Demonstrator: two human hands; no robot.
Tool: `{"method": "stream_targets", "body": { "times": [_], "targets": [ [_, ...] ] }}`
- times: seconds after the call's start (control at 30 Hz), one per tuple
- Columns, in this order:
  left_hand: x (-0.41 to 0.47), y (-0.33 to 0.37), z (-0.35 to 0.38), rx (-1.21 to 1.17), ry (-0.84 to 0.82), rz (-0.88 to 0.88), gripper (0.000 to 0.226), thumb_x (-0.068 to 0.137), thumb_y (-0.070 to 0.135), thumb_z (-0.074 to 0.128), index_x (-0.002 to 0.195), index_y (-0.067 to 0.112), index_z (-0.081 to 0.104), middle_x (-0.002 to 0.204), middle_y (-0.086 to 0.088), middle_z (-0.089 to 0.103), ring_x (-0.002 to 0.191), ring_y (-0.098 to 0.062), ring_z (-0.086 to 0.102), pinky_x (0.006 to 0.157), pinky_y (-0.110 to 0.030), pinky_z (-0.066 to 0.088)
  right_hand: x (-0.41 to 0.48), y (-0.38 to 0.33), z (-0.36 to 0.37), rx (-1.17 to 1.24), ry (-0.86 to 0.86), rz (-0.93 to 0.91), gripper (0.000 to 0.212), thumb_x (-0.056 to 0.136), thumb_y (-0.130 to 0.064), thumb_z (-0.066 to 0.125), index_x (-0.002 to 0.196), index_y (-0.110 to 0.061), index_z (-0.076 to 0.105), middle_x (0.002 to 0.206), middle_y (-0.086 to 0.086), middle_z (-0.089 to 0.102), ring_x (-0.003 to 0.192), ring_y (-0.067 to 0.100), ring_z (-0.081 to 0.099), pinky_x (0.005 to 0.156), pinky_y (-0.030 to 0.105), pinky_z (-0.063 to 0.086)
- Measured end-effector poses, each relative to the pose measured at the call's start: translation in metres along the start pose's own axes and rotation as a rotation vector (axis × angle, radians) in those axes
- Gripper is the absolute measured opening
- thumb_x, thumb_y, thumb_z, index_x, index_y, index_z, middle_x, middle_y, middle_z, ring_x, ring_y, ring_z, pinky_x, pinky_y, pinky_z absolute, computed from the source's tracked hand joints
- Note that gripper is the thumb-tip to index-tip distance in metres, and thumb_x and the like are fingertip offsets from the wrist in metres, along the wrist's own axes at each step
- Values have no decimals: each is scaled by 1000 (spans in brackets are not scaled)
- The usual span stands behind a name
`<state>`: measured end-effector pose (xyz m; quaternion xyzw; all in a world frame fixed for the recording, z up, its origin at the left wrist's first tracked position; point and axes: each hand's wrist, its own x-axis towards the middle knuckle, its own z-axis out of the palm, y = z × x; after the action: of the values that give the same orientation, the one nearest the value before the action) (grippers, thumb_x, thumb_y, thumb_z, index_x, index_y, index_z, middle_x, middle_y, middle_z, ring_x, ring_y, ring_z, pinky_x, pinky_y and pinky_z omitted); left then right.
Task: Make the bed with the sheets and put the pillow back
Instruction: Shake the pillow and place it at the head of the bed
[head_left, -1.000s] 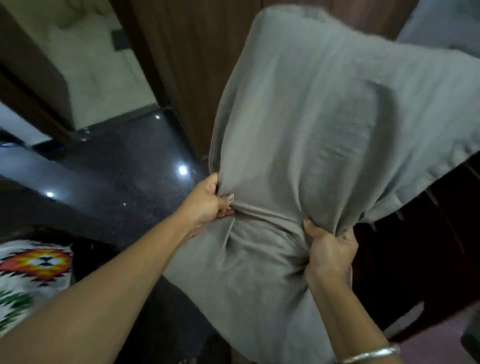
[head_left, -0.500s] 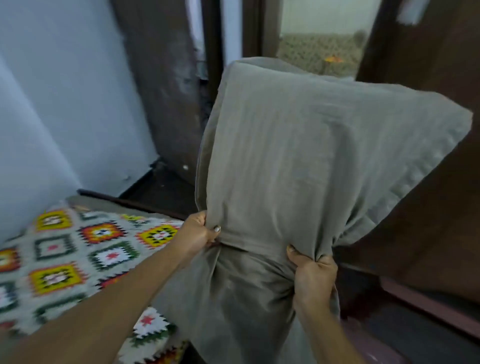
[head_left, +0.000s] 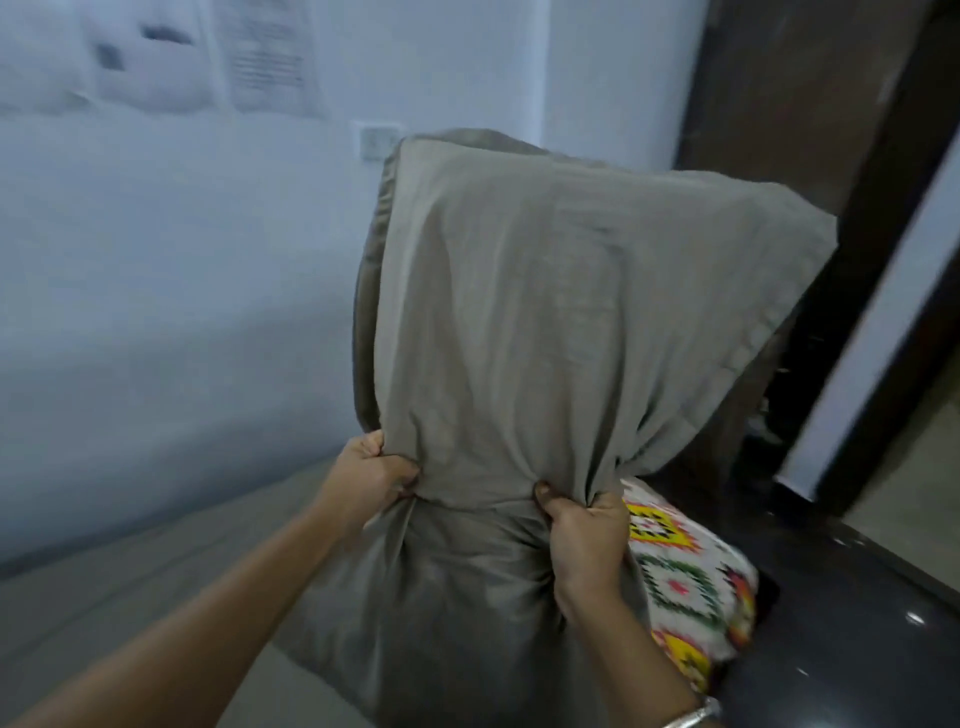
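Grey-brown cloth fills most of the view: the pillow (head_left: 545, 312), in its case, is held upright in the air in front of the person. Its filled part stands above the hands, and its top right corner juts out to the right. Slack case hangs below the grip in loose folds.

Left hand (head_left: 371, 478): fingers curled, pinching the case at the pillow's lower left edge; cloth is bunched under the thumb.
Right hand (head_left: 587, 540): fist closed round a gathered bunch of the case at the lower right, thumb on the near face. A silver bangle (head_left: 696, 717) sits on that wrist.
Both hands are at about the same height, apart, with a taut band of cloth between them.

The bed (head_left: 130, 571) lies below and to the left, its surface plain grey and flat, running along a pale blue wall (head_left: 156, 260). Whether the hanging case touches it cannot be told.

A patterned sheet (head_left: 685, 582), white with green, yellow and red diamonds, lies bunched just right of the right hand, partly behind the pillow.

Dark glossy floor (head_left: 857, 623) to the right. Brown wooden panel (head_left: 779, 78) at upper right. Papers (head_left: 270, 57) and a switch plate (head_left: 376, 140) are on the wall; the print is too blurred to read.
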<state>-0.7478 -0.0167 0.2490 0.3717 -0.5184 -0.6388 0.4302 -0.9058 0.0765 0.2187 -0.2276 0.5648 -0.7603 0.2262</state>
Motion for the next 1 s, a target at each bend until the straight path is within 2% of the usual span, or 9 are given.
{"method": "stream_targets", "body": {
  "times": [0.17,0.3,0.43,0.5,0.6,0.7,0.8,0.9,1.0],
  "targets": [
    [-50,48,-141,37,228,78,29,52,-3,51,78,0,63,65,-5,70,61,-19,66,57,-26,57,-80,7,124,3,-246,49,28,72,7,71,80,-17,61,82,-1,66,77,17,60,76,28,47],
    [-94,74,-227,93,426,123,14,65,-11,57,73,0,60,61,-6,65,56,-17,59,53,-22,50,-136,5,201,0,-422,35,37,72,5,72,106,-9,66,96,-5,67,92,17,61,87,26,45],
    [-139,86,-296,111,637,119,19,58,0,56,75,-7,59,69,-16,62,63,-25,56,58,-25,44,-187,12,266,-10,-635,69,33,74,3,71,103,-12,65,95,-12,66,91,12,60,87,26,45],
    [-161,89,-329,109,719,100,17,72,-9,54,88,-10,60,83,-23,58,73,-31,53,62,-28,44,-215,19,293,-17,-722,92,39,74,3,71,111,-10,63,107,-3,65,100,18,59,95,32,46],
    [-196,83,-384,115,878,41,20,83,-15,45,75,-5,60,69,-17,63,64,-26,60,58,-25,48,-264,35,332,-58,-854,120,38,76,3,70,109,-13,61,109,-1,60,101,19,54,90,26,41],
    [-229,69,-443,102,938,-44,23,85,-13,46,75,2,59,63,-12,60,51,-17,58,45,-16,46,-321,64,365,-111,-909,161,36,75,1,71,109,-9,62,110,2,62,102,20,55,89,27,41],
    [-261,45,-505,77,939,-122,18,87,-13,44,83,1,55,62,-11,52,37,-7,53,37,-14,40,-380,103,393,-194,-929,223,23,74,0,72,86,-17,62,91,-2,63,93,21,58,79,25,39],
    [-290,22,-575,58,931,-201,16,86,-11,48,91,-1,60,70,-10,60,50,-9,60,43,-17,48,-443,148,421,-301,-900,278,28,74,1,70,98,-11,65,97,1,65,92,21,58,79,25,40],
    [-311,0,-640,13,943,-285,3,81,-7,57,82,-4,59,68,-11,62,57,-17,60,52,-21,47,-496,189,451,-419,-859,328,29,73,0,72,98,-12,64,97,3,64,89,21,57,76,25,39]
  ]
}}
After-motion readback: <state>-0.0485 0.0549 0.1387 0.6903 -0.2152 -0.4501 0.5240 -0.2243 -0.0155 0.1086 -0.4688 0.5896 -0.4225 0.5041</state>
